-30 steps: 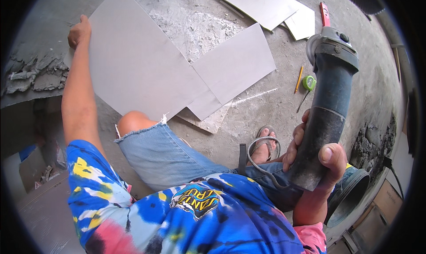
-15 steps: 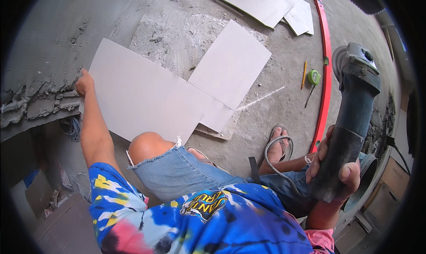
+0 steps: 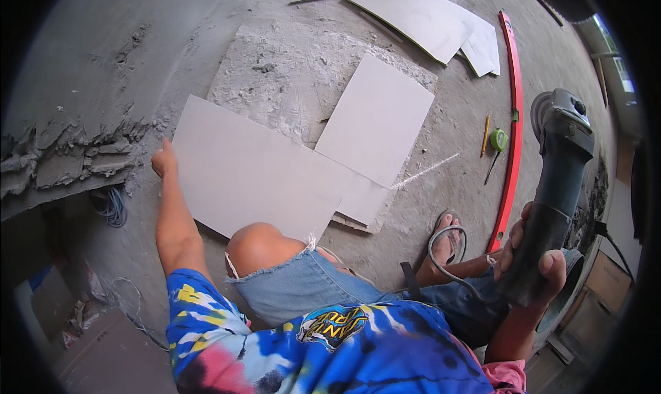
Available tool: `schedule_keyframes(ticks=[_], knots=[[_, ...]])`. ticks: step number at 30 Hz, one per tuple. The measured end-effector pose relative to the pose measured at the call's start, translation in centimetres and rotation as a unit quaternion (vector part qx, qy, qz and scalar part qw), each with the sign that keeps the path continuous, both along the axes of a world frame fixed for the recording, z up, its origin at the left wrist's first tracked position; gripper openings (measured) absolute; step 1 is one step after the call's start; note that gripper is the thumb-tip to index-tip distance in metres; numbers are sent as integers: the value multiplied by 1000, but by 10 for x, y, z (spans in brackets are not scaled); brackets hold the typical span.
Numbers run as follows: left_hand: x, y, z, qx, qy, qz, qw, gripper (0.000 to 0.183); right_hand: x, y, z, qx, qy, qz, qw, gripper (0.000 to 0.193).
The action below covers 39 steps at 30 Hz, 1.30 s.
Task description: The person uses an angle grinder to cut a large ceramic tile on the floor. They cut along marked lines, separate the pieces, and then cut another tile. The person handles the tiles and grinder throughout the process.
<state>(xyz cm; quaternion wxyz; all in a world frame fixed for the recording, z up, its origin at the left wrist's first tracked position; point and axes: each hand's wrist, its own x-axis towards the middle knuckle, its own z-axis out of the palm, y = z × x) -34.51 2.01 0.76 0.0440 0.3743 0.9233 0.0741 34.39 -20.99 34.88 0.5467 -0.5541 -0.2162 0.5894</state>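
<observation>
My left hand [image 3: 164, 161] grips the left edge of a large pale tile [image 3: 251, 163]; its fingers are partly hidden. The tile lies flat, with a notch cut near my knee. A smaller rectangular tile [image 3: 375, 119] adjoins its far right side; I cannot tell whether they overlap. Both lie over a rough, mortar-crusted board [image 3: 275, 70]. My right hand [image 3: 527, 256] is closed around the dark body of an angle grinder [image 3: 561, 174], held upright at my right. The disc [image 3: 542, 110] is at the top, away from the tiles.
A red spirit level [image 3: 513, 139], pencil [image 3: 485, 136] and green tape measure [image 3: 498, 140] lie to the right. More pale tiles [image 3: 420, 19] are stacked at the back. The power cord [image 3: 447, 270] loops by my foot. A broken concrete ledge [image 3: 69, 167] borders the left.
The view has shifted, so most things sit lower and farther right in it. My left hand and the large tile have moved slightly right, away from the ledge. The grinder stays raised.
</observation>
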Motion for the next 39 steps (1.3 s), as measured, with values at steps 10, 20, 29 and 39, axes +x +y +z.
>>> schedule_keyframes(ticks=[10, 20, 29, 39], knots=[[-8, -15, -18, 15, -21, -59, 998, 57, -12, 9, -7, -19, 5, 21, 1000, 86], [39, -93, -8, 11, -80, -253, 964, 63, -27, 34, -11, -38, 2, 7, 999, 82], [149, -309, 48, -207, 59, -715, 665, 80, -7, 33, -14, -80, 10, 52, 995, 82], [189, -311, 68, -257, 43, -665, 700, 70, 30, 21, -13, -58, -9, 97, 994, 79]])
